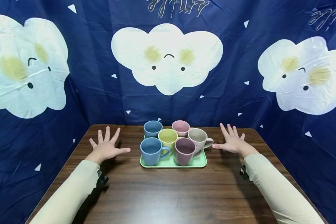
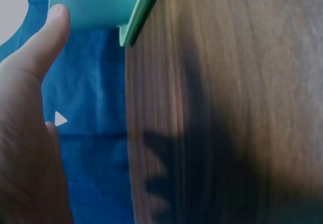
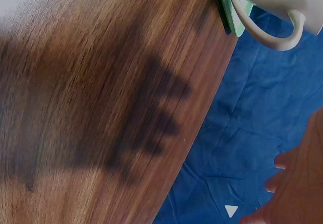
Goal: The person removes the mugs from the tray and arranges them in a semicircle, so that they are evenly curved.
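Note:
A light green tray point(image 1: 173, 166) bears several mugs. Its front row has a blue mug point(image 1: 150, 156) and a mauve mug point(image 1: 183, 157). Behind them stand a yellow mug point(image 1: 168, 137), a beige mug point(image 1: 198, 137), another blue mug point(image 1: 152, 129) and a pink mug point(image 1: 180, 128). Left of the tray, my left hand point(image 1: 107, 148) is spread and holds nothing. My right hand point(image 1: 232, 143) is spread too, on the right side, its thumb close to the beige mug's handle point(image 3: 275, 42); whether they touch I cannot tell. The yellow mug is partly hidden.
The brown wooden table point(image 1: 168, 193) throws back a glare near its front. A dark blue cloth point(image 1: 100, 102) with white clouds hangs behind and along both sides. Small black devices sit at the left cuff point(image 1: 102, 179) and right cuff point(image 1: 244, 172).

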Available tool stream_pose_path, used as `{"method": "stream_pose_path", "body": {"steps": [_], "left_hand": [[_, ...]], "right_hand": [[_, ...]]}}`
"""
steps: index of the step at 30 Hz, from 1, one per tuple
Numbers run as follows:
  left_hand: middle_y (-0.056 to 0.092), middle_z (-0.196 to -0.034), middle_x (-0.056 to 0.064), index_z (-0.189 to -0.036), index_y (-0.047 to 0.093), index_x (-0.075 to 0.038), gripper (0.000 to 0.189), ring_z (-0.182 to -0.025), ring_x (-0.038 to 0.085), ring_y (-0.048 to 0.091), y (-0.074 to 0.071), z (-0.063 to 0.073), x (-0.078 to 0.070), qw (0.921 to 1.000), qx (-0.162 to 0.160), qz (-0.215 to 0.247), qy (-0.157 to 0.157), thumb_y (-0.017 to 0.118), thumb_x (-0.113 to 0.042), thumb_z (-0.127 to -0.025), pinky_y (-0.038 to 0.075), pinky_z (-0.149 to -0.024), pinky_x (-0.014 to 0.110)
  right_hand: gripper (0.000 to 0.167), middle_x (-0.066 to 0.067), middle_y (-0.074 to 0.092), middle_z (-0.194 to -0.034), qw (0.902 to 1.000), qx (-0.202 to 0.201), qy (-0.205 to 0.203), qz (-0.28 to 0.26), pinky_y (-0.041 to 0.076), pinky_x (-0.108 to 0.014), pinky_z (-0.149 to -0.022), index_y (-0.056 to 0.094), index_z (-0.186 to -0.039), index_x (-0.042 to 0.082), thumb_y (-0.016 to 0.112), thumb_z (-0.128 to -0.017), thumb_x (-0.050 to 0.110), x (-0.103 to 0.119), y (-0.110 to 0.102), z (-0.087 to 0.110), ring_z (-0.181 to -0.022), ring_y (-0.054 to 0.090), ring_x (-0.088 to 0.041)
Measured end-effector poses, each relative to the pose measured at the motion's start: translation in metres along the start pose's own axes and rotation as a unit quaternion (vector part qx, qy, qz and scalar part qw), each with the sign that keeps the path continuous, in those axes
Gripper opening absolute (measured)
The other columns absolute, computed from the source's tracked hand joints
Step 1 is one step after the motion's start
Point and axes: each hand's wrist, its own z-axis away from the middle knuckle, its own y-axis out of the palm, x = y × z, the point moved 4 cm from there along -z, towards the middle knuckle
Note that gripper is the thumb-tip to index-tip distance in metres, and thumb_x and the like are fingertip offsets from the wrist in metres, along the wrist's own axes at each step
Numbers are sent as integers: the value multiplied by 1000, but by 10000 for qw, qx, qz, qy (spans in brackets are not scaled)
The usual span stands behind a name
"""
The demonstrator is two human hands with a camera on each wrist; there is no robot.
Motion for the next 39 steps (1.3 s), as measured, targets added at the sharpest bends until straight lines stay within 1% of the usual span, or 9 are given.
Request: {"method": "stream_pose_path", "body": {"steps": [4, 8, 13, 18, 23, 28, 32, 35, 39], "left_hand": [[-20, -162, 30, -163, -7, -24, 128, -140, 57, -31, 0, 2, -3, 10000, 26, 4, 26, 49, -94, -72, -19, -95, 84], [-18, -163, 30, -163, -9, -21, 131, -142, 57, -28, 1, 6, -8, 9999, 16, 80, 85, 52, -93, -72, -17, -98, 84], [-16, -163, 30, -163, -9, -17, 131, -145, 55, -24, 10, 7, -18, 9990, 72, 357, 249, 64, -82, -75, -17, -100, 82], [-13, -164, 30, -163, -8, -18, 134, -147, 54, -20, 26, 6, -26, 9981, 19, 491, 377, 68, -80, -73, -13, -104, 81], [-11, -165, 29, -162, -11, -18, 141, -149, 53, -16, 41, 5, -35, 9965, 47, 648, 518, 67, -86, -67, -11, -106, 80], [-5, -166, 28, -163, -5, -13, 144, -150, 52, -9, 53, 8, -46, 9950, 185, 798, 567, 72, -84, -64, -6, -108, 78], [-3, -166, 29, -163, 0, -8, 143, -151, 52, -8, 62, 10, -53, 9927, 369, 991, 572, 74, -81, -64, -7, -109, 78], [-2, -166, 29, -163, 2, -7, 142, -151, 51, -7, 68, 9, -55, 9918, 437, 1063, 559, 75, -80, -65, -9, -109, 77], [-3, -166, 28, -163, 0, -9, 142, -151, 50, -9, 76, 6, -55, 9920, 499, 1040, 520, 74, -81, -65, -10, -109, 77]], "right_hand": [[117, -31, -5, -165, 9999, -23, -26, -113, -7, -85, -101, -8, -163, 17, 61, -86, 73, 3, -3, 3, -148, -11, -56], [110, -26, 0, -167, 9973, -265, -295, -624, -3, -83, -105, -1, -164, 18, 64, -88, 65, 10, -4, 5, -151, -7, -50], [96, -23, 13, -167, 9810, -849, -982, -1440, 12, -70, -116, 11, -164, 11, 66, -94, 50, 17, 1, 0, -153, 9, -45], [82, -26, 27, -162, 9508, -1322, -1244, -2511, 22, -63, -117, 20, -161, 7, 67, -98, 30, 23, 12, -5, -149, 24, -44], [66, -33, 41, -151, 9112, -1757, -1269, -3503, 28, -61, -114, 29, -156, -1, 63, -100, 11, 28, 24, -8, -141, 38, -47], [48, -41, 50, -136, 8717, -2172, -1418, -4156, 42, -31, -105, 38, -145, -15, 53, -102, -1, 41, 30, 0, -127, 49, -51], [41, -44, 53, -129, 8546, -2162, -1281, -4544, 41, -11, -94, 42, -139, -21, 50, -103, -2, 51, 33, 10, -119, 58, -33], [39, -40, 55, -127, 8377, -2123, -1120, -4906, 43, -11, -90, 45, -137, -20, 50, -104, -1, 49, 44, 8, -111, 59, -12], [34, -20, 66, -117, 8110, -2190, -914, -5348, 46, -13, -87, 51, -131, -19, 52, -104, 2, 40, 65, -2, -100, 59, 0]]}}
